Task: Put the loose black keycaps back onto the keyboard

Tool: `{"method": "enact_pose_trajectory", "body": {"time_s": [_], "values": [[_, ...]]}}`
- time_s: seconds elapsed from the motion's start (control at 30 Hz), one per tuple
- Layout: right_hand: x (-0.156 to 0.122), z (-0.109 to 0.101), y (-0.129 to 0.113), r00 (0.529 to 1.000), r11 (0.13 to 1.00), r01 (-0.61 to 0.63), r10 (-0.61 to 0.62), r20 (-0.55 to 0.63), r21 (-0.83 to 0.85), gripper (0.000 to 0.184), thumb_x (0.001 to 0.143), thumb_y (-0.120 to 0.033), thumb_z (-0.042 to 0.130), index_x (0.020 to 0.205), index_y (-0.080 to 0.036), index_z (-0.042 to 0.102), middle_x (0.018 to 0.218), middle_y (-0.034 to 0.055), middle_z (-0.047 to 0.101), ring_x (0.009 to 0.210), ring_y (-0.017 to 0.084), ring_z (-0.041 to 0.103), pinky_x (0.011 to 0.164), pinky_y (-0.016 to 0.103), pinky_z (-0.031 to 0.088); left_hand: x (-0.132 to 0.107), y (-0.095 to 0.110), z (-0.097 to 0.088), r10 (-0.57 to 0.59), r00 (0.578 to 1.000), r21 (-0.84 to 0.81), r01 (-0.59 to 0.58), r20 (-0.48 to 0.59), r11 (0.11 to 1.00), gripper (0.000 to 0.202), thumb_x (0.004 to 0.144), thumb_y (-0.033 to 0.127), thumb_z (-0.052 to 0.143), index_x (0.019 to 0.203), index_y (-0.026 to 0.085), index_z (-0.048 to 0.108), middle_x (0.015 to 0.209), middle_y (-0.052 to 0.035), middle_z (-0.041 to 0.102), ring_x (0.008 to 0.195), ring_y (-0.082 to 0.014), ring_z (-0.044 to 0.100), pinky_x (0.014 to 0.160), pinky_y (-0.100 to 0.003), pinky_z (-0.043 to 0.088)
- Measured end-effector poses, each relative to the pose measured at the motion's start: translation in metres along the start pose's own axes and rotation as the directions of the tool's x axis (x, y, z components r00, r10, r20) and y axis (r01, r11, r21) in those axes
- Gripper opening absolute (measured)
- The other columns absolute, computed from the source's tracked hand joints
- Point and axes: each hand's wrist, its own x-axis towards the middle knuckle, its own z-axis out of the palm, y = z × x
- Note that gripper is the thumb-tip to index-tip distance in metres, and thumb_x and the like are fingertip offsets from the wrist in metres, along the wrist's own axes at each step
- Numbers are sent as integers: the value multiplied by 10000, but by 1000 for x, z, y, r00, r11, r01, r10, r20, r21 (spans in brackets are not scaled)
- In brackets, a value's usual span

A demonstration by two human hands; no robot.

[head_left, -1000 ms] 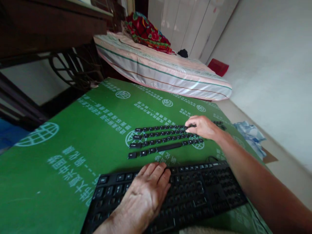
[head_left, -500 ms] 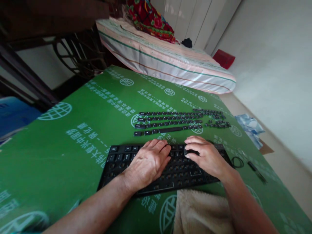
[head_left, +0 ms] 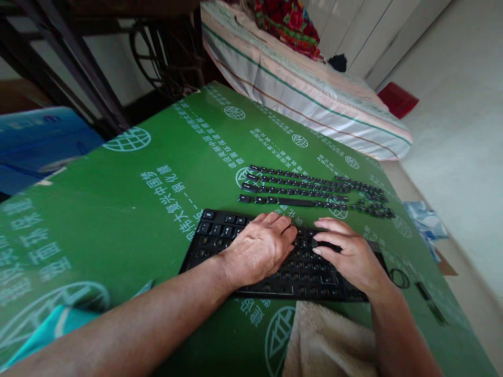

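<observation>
The keyboard (head_left: 288, 272) lies under both hands, long axis left to right; rows of loose keycaps (head_left: 296, 202) run roughly parallel beyond its far edge. The left hand (head_left: 259, 246) rests flat on its middle, fingers together, hiding keys. The right hand (head_left: 348, 254) curls over its right part; whether thumb and fingers pinch a keycap, I cannot tell.
</observation>
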Motion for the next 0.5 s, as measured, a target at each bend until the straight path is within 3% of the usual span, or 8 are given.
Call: {"method": "enact_pose_trajectory", "body": {"time_s": [0.5], "values": [[2, -1, -9, 989, 977, 146, -139, 53, -153, 147, 851, -179, 575, 868, -218, 716, 1059, 86, 685, 1075, 248, 600, 940, 448, 517, 1, 1, -3, 3, 1000, -5, -2, 8, 1000, 246, 941, 271, 425, 1061, 152, 603, 1086, -105, 611, 995, -232, 559, 897, -378, 454]]}}
